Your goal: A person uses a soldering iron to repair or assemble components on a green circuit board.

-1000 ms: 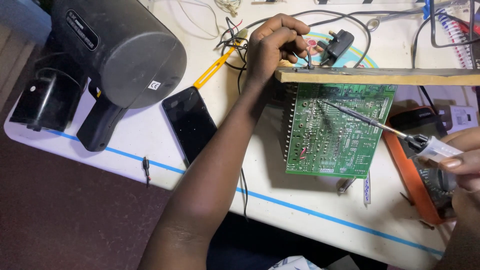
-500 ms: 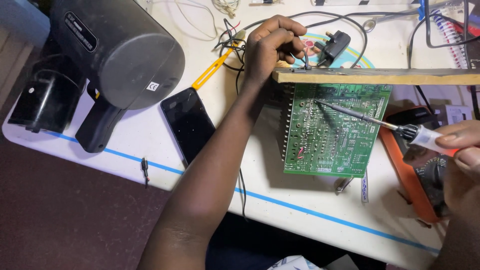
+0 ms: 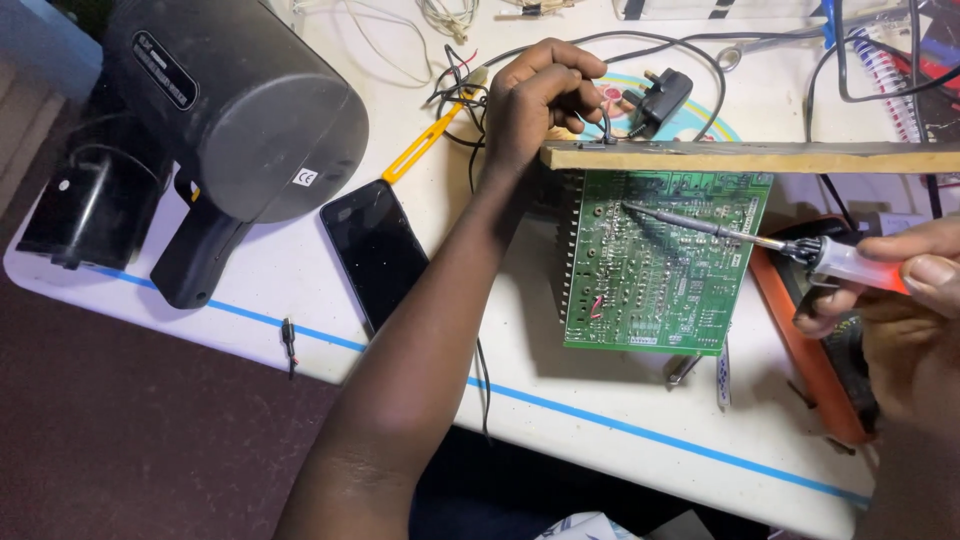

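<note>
Head view: right hand (image 3: 905, 300) grips soldering iron (image 3: 760, 243) on circuit board (image 3: 660, 270); left hand (image 3: 540, 100) clenches wire (image 3: 603, 125).

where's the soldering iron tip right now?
Head view, right of centre: soldering iron, in the right hand, has its tip at the green circuit board, upper part.

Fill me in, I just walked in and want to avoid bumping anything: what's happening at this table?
A person is working on a green circuit board lying on the white table. The right hand holds a soldering iron, its tip on the board's upper part. The left hand pinches a thin wire at the wooden strip across the board's top edge. A dark phone lies nearby.
</note>
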